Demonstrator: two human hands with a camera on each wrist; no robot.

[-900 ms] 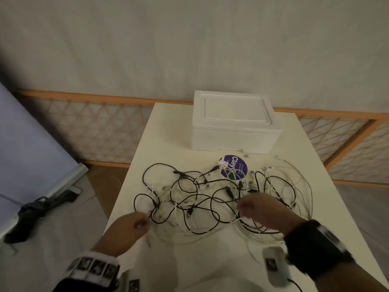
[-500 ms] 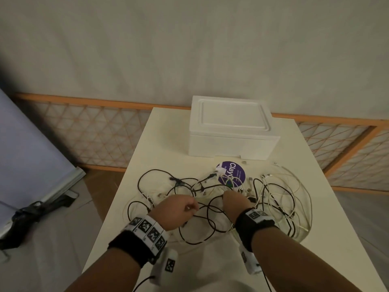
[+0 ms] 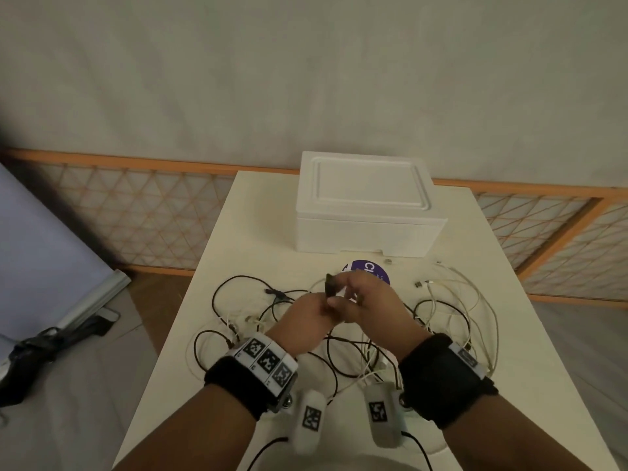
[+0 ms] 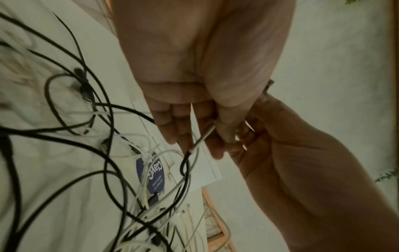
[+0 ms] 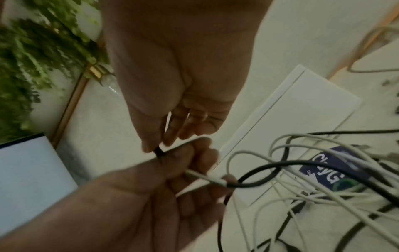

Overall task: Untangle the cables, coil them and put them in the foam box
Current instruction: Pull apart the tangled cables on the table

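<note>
Between the two hands, raised above the middle of the tangle, a small dark connector point(image 3: 330, 284) is held: the right hand point(image 3: 372, 302) pinches it between thumb and fingertips, and the left hand point(image 3: 303, 323), just beside and touching it, has its fingers curled round the pale sleeve and black lead point(image 5: 257, 180) that run from that plug (the right wrist view shows the lead looping away from the left fingers point(image 5: 195, 172) into the pile). Below them the cables point(image 3: 452, 321), black and white together, lie knotted in loose loops across the near half of the cream table point(image 3: 258, 212), none of them coiled. A round purple sticker point(image 3: 368, 268) lies on the table under the far edge of the tangle, partly hidden by the right hand. Beyond it, at the far end of the table, stands the white foam box point(image 3: 367, 229) with its lid on, apart from the cables. Both wrists wear black bands with printed markers point(image 3: 266, 360). Behind the table runs an orange-framed lattice fence point(image 3: 136, 212) below a pale wall.
</note>
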